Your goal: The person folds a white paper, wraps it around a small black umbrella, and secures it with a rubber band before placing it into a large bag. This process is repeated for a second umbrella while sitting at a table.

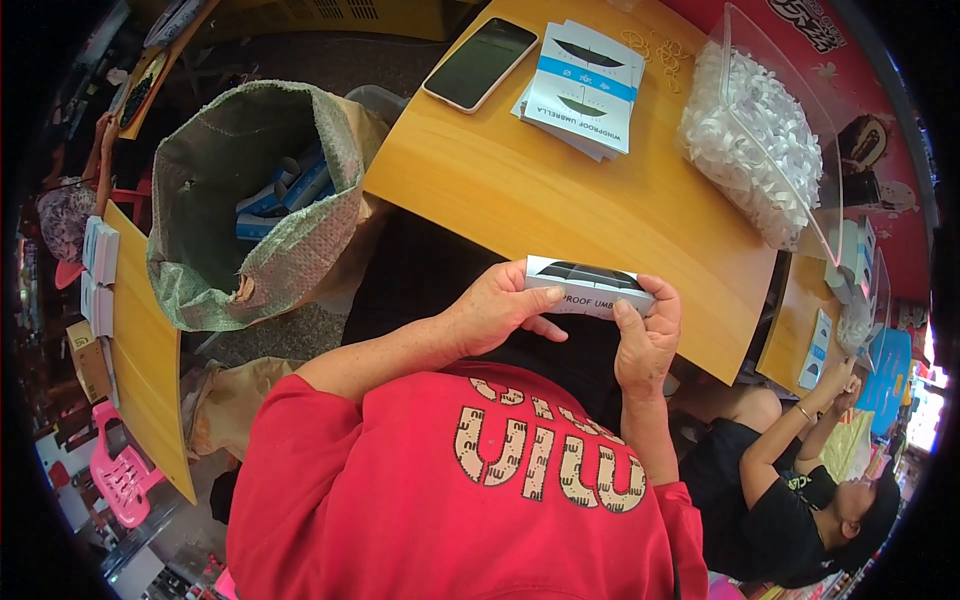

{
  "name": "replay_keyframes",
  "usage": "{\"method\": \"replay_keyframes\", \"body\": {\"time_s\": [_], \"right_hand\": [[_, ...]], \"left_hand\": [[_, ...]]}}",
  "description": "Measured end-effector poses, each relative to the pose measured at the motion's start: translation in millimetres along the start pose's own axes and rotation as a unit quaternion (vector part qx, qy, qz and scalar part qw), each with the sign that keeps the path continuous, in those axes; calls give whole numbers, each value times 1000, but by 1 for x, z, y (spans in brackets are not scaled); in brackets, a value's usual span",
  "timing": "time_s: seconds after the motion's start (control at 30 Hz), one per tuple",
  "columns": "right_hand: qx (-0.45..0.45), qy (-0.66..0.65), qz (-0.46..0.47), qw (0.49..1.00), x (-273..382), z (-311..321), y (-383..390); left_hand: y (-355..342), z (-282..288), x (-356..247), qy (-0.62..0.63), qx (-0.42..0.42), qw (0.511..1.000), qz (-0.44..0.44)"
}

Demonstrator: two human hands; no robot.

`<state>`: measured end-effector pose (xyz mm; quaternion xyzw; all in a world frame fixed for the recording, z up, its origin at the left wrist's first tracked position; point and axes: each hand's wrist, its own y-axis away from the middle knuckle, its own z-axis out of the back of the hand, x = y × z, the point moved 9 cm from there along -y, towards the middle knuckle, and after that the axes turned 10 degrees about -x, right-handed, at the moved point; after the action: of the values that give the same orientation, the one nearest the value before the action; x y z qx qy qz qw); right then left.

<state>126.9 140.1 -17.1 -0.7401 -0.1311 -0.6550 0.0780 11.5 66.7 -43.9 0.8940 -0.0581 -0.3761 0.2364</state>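
A printed umbrella card (588, 282), white and grey with a dark umbrella picture, is bent lengthwise between my two hands just off the table's near edge. My left hand (500, 308) pinches its left end, thumb on the front. At the other end my right hand (648, 335) grips it, thumb pressed on the lower edge and fingers behind. On the wooden table (660, 230) beyond lies a stack of similar flat cards (582, 88) with a blue band. A dark-screened phone (482, 64) is left of the stack.
A clear bin (832, 165) of curled white pieces (745, 140) stands at the table's right. Thin yellowish loops (668, 62) lie beside it. Left of the table, a woven sack (335, 140) holds blue-and-white folded cards (285, 195). A co-worker (770, 500) sits at right.
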Motion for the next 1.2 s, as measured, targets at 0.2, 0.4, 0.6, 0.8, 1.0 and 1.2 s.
{"method": "replay_keyframes", "body": {"time_s": [0.2,0.4,0.6,0.8,1.0,1.2], "right_hand": [[1,-8,-14,1000,0,-1,-2],[6,-16,-28,999,-4,-6,-2],[5,-8,-33,999,-6,-4,-3],[7,-14,-38,999,-6,-5,-1],[39,5,-39,998,-2,-4,-3],[210,178,98,956,31,-10,-13]], "left_hand": [[-1,1,0,-1,5,1000,-4],[0,6,-4,-41,-28,999,-12],[0,7,-6,-71,-61,995,-17],[-4,9,-1,-49,-51,997,-30],[-11,20,-4,-20,-37,999,-24],[-9,34,-24,-40,-11,999,8]]}}
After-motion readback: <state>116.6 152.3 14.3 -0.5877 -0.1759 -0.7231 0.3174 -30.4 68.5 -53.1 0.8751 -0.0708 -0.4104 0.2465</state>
